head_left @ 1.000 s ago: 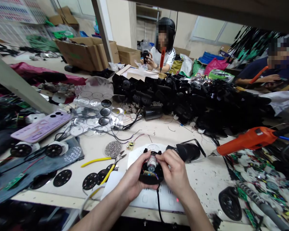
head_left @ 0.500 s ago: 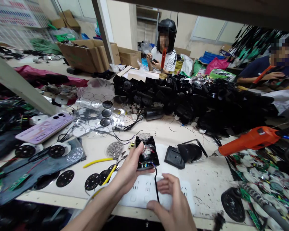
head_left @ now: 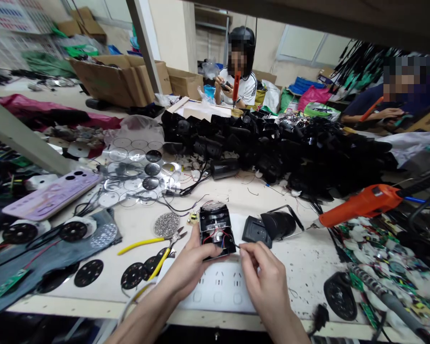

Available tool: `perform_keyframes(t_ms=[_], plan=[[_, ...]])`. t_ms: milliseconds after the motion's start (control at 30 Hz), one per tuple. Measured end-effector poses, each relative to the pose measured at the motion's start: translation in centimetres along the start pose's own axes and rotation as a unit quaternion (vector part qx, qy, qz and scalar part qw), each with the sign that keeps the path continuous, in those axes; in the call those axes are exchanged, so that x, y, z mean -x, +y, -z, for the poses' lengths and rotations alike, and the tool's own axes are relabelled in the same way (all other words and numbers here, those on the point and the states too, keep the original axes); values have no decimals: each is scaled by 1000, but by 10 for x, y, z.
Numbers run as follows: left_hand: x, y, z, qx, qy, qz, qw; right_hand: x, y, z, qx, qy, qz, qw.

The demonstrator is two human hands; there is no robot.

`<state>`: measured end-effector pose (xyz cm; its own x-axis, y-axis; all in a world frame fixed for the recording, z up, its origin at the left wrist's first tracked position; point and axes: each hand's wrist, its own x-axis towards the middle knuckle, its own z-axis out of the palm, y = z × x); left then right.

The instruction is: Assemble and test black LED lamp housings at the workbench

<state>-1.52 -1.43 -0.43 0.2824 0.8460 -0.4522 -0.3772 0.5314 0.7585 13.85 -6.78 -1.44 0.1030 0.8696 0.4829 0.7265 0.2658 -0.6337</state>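
Observation:
My left hand (head_left: 186,265) grips a small black housing (head_left: 215,229) from below, its open side facing me with red and blue wires and a small motor inside. My right hand (head_left: 263,277) is closed in a pinch on a thin black wire (head_left: 237,245) at the housing's lower right corner. Both hands hover over a white power strip (head_left: 218,289) near the table's front edge. Just right of the housing lie a black lamp body (head_left: 279,224) and a black cover plate (head_left: 256,231).
Yellow-handled pliers (head_left: 148,243), a metal mesh disc (head_left: 166,223) and black round boards lie to the left. An orange power screwdriver (head_left: 361,203) hangs at right. A big heap of black housings (head_left: 290,153) fills the back. Two other people sit working beyond it.
My left hand has turned the housing more upright. My right hand rose from the power strip and pinched the wire at the housing's corner.

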Motion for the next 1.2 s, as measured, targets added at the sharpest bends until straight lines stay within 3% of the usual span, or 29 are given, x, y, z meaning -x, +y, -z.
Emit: perform_keyframes(t_ms=[300,433,567,700,800,933,1000,1200], plan=[[-4,-15,-2,-63,23,-78,995,-11,1,-9,86,-20,13,996],[-4,-17,-5,-108,47,-117,986,-10,-5,-11,67,-20,19,997],[-1,-14,-8,-135,61,-124,981,-7,-6,-13,12,-25,-32,999],[0,-8,-10,-90,57,-122,987,-7,-3,-11,-78,-48,-101,991],[-1,-2,-12,-32,68,-101,992,-6,-3,-8,-104,-56,-84,990],[0,4,-15,13,77,-67,995,-1,-2,-5,-87,-17,-84,993],[2,4,-15,10,71,-58,996,0,-1,-5,-69,0,-84,994],[3,-9,-13,-29,62,-91,993,-8,-1,-4,-9,-5,1,1000]])
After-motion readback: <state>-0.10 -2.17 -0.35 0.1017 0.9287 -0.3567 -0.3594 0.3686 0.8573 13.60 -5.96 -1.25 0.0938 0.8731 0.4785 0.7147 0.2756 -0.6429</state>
